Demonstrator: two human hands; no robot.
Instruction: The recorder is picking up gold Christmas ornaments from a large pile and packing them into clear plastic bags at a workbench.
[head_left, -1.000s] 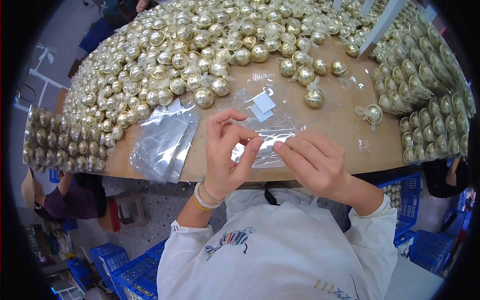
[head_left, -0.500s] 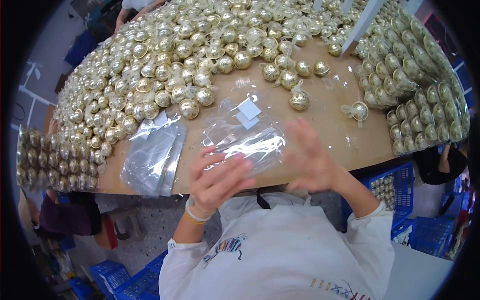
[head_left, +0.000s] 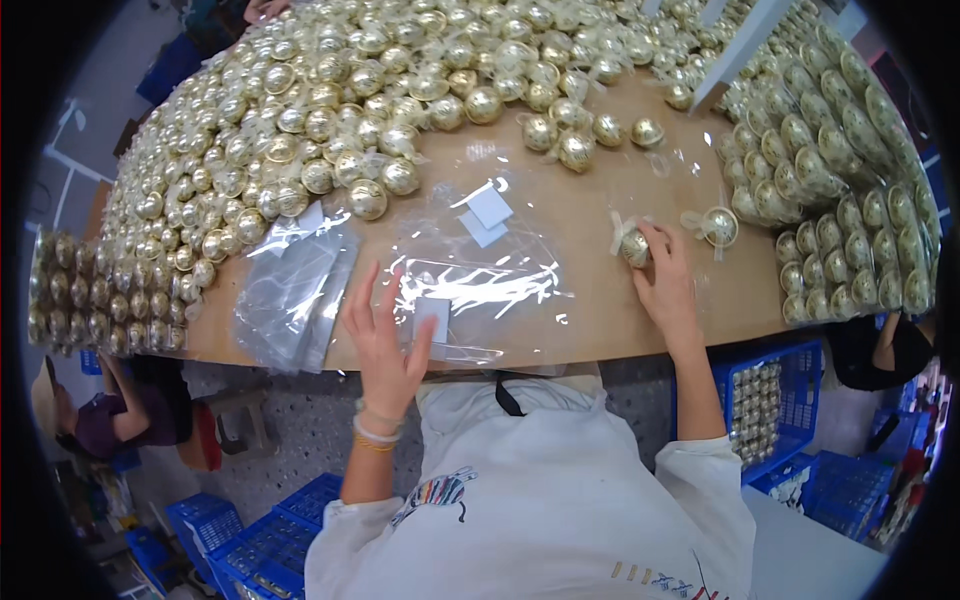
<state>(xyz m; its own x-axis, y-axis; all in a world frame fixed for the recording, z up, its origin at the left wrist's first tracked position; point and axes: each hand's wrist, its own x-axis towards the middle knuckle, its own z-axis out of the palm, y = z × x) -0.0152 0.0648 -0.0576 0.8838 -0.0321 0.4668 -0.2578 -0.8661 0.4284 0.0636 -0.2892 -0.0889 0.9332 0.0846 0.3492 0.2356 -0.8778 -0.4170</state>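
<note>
Clock read over the view, 12 at the far edge. Brown bench (head_left: 600,325) spans the middle. Heap of gold balls (head_left: 290,125) covers its far part, 10 through 1. Stacked packs of balls (head_left: 855,255) stand between 2 and 3; more packs (head_left: 105,300) far out at 9. Blue crate (head_left: 797,400), packed balls inside, below the bench edge between 3 and 4.

Clear bag (head_left: 500,270) lies flat at centre, glare across it. Pile of clear bags (head_left: 290,310) just beside it at 9.

Left forearm comes in from 7, bracelets at the wrist, hand pointing toward 12. Left hand (head_left: 383,335) released: fingers spread, thumb held well apart, over the near left part of the flat bag. Cannot tell whether it touches the plastic.

Right forearm rises from 4, nearly straight, wrist low over the bench. Right hand (head_left: 665,285) at 3, fingers curled, grasping a ribboned ball (head_left: 634,248) between thumb and fingertips. Cannot tell whether that ball is off the surface.

White card (head_left: 432,315) by the left thumb; two overlapping cards (head_left: 490,208) at 12. Lone ball (head_left: 719,226), also ribboned, between 2 and 3, near the right hand, apart from it.
</note>
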